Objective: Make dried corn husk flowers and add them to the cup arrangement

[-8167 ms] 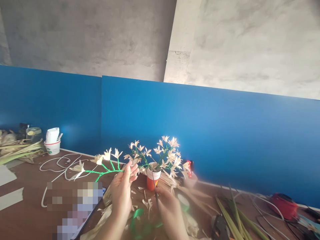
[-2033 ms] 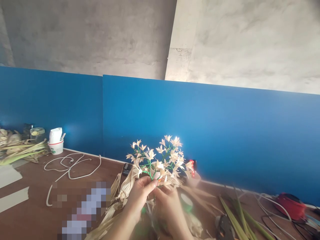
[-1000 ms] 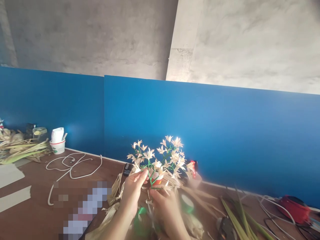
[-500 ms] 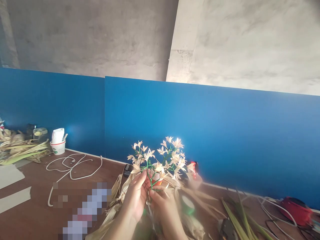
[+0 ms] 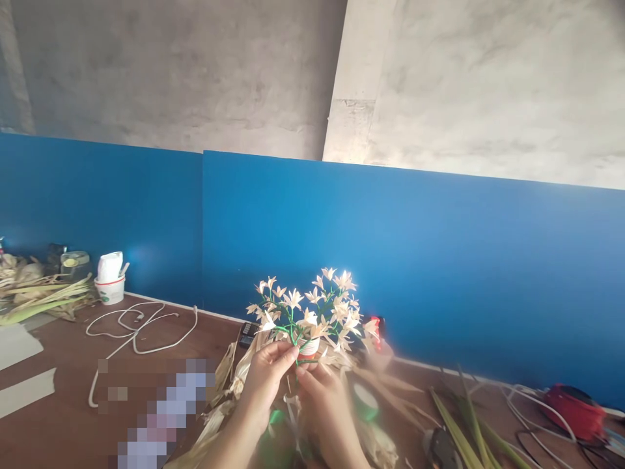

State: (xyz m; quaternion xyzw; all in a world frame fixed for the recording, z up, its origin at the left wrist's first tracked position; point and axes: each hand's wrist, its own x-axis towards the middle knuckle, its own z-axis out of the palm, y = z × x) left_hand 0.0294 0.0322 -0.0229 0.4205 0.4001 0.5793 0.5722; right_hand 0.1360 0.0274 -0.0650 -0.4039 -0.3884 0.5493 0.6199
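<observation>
Between my hands stands a spray of artificial flowers point(image 5: 293, 299), with cream star-shaped petals on green-wrapped, branching stems. My left hand point(image 5: 266, 374) pinches a green stem between thumb and fingers. Just below and to the right, my right hand point(image 5: 319, 391) is closed on the lower part of the stem; its fingertips partly hide it. Behind the flowers a white and orange cup point(image 5: 308, 349) shows in part. Beneath my hands lie pale dried corn husks point(image 5: 222, 417) and a roll of green tape point(image 5: 365, 400), which is blurred.
A white paper cup point(image 5: 110, 290) stands at the left beside a coiled white cable point(image 5: 161, 348). Dried leaves point(image 5: 49, 296) are heaped farther left. Green leaves point(image 5: 461, 417) and a red device point(image 5: 573, 412) with cables lie at the right. A blue partition point(image 5: 390, 260) bounds the table's back.
My left hand's fingers have shifted from an open cradle behind the stem to a pinch on it. The right hand stays low on the stem. The flowers have barely moved.
</observation>
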